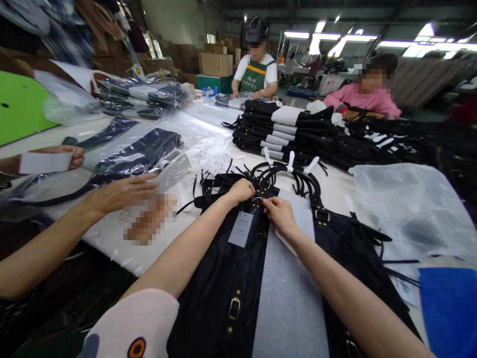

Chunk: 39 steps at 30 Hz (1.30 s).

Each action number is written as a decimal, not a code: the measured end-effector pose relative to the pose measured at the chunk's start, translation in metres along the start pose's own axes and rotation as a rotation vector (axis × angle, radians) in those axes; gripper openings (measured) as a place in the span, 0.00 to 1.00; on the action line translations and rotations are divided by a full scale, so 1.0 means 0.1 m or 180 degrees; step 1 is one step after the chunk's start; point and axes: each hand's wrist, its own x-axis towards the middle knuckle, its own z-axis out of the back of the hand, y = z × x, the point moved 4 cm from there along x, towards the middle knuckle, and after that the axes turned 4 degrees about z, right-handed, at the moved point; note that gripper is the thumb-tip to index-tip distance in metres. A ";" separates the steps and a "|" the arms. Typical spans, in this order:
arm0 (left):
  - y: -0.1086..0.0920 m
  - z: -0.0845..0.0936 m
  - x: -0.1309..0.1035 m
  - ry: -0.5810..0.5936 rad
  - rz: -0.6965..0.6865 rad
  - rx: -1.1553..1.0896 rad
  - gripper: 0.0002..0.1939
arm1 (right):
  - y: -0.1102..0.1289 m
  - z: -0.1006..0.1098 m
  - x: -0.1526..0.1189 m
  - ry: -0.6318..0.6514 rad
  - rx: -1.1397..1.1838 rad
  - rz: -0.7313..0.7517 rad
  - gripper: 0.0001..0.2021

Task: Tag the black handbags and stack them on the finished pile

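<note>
A black bag with brass buckles lies in front of me, a grey sheet along its middle. At its upper part, my left hand and my right hand are close together, each with the fingers pinched. Between the fingertips shows a thin pale tag string. A grey hang tag with small print rests on the black material just below my left hand. Curved black handles with white wrapping strips stand above my hands.
Black bags with grey bands are stacked behind. Plastic-wrapped bags lie left, near another person's hands. A white plastic bag and a blue sheet lie right. Two people work across the table.
</note>
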 end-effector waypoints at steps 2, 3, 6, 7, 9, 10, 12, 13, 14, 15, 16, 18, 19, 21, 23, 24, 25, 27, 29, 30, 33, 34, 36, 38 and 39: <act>0.01 -0.01 0.00 0.0060 0.0125 -0.0200 0.10 | 0.01 -0.01 0.00 -0.0150 -0.0400 0.0252 0.14; 0.01 -0.01 -0.01 0.0091 0.0176 -0.0295 0.10 | 0.01 -0.02 0.00 -0.0213 -0.0611 0.0360 0.14; -0.01 0.01 -0.02 0.0166 0.0270 -0.0517 0.09 | 0.03 -0.05 -0.01 -0.0327 -0.1168 0.0503 0.14; -0.02 0.01 -0.03 0.0186 0.0283 -0.0572 0.09 | 0.04 -0.06 -0.01 -0.0341 -0.1328 0.0514 0.14; -0.03 0.01 -0.03 0.0223 0.0288 -0.0651 0.09 | 0.04 -0.08 0.01 -0.0346 -0.1599 0.0517 0.13; -0.03 0.01 -0.03 0.0244 0.0281 -0.0678 0.09 | 0.04 -0.08 0.02 -0.0342 -0.1700 0.0503 0.14; -0.03 0.00 -0.03 0.0304 0.0252 -0.0711 0.09 | 0.04 -0.09 0.04 -0.0345 -0.1836 0.0427 0.14; -0.02 -0.01 -0.03 0.0341 0.0237 -0.0720 0.09 | 0.04 -0.09 0.06 -0.0354 -0.1879 0.0374 0.15; -0.02 -0.02 -0.03 0.0378 0.0221 -0.0727 0.09 | 0.05 -0.09 0.06 -0.0364 -0.1912 0.0321 0.15; -0.02 -0.03 -0.03 0.0413 0.0209 -0.0731 0.09 | 0.05 -0.09 0.07 -0.0363 -0.1944 0.0270 0.15; -0.02 -0.04 -0.02 0.0443 0.0203 -0.0731 0.10 | 0.06 -0.09 0.07 -0.0357 -0.1980 0.0226 0.15; -0.02 -0.04 -0.02 0.0502 0.0218 -0.0720 0.10 | 0.07 -0.10 0.07 -0.0335 -0.2056 0.0157 0.15; -0.02 -0.04 -0.02 0.0534 0.0239 -0.0710 0.10 | 0.07 -0.10 0.07 -0.0327 -0.2095 0.0141 0.15; -0.04 -0.03 -0.02 0.0612 0.0295 -0.0681 0.10 | 0.09 -0.11 0.06 -0.0329 -0.2190 0.0141 0.16; -0.06 -0.01 -0.01 0.0714 0.0343 -0.0638 0.09 | 0.10 -0.12 0.05 -0.0311 -0.2313 0.0144 0.16; -0.07 0.00 0.00 0.0778 0.0359 -0.0610 0.08 | 0.10 -0.12 0.04 -0.0289 -0.2378 0.0139 0.17; -0.08 0.01 0.01 0.0850 0.0372 -0.0579 0.08 | 0.10 -0.13 0.04 -0.0267 -0.2441 0.0126 0.18; -0.09 0.02 0.03 0.0995 0.0386 -0.0517 0.07 | 0.10 -0.15 0.03 -0.0223 -0.2552 0.0095 0.18; -0.09 0.02 0.06 0.1132 0.0401 -0.0446 0.08 | 0.10 -0.16 0.02 -0.0244 -0.2652 0.0008 0.19; -0.09 0.02 0.07 0.1196 0.0407 -0.0402 0.08 | 0.10 -0.17 0.01 -0.0264 -0.2694 -0.0046 0.18; -0.10 0.00 0.09 0.1320 0.0413 -0.0264 0.07 | 0.08 -0.18 0.00 -0.0305 -0.2764 -0.0153 0.18; -0.11 -0.01 0.09 0.1341 0.0411 -0.0220 0.06 | 0.08 -0.18 0.00 -0.0298 -0.2769 -0.0150 0.18; -0.12 -0.02 0.09 0.1386 0.0416 -0.0147 0.06 | 0.07 -0.18 0.00 -0.0296 -0.2779 -0.0143 0.18; -0.12 -0.02 0.10 0.1469 0.0423 -0.0098 0.05 | 0.07 -0.18 0.00 -0.0297 -0.2788 -0.0139 0.17; -0.12 -0.02 0.10 0.1512 0.0425 -0.0088 0.05 | 0.07 -0.18 0.00 -0.0304 -0.2792 -0.0136 0.17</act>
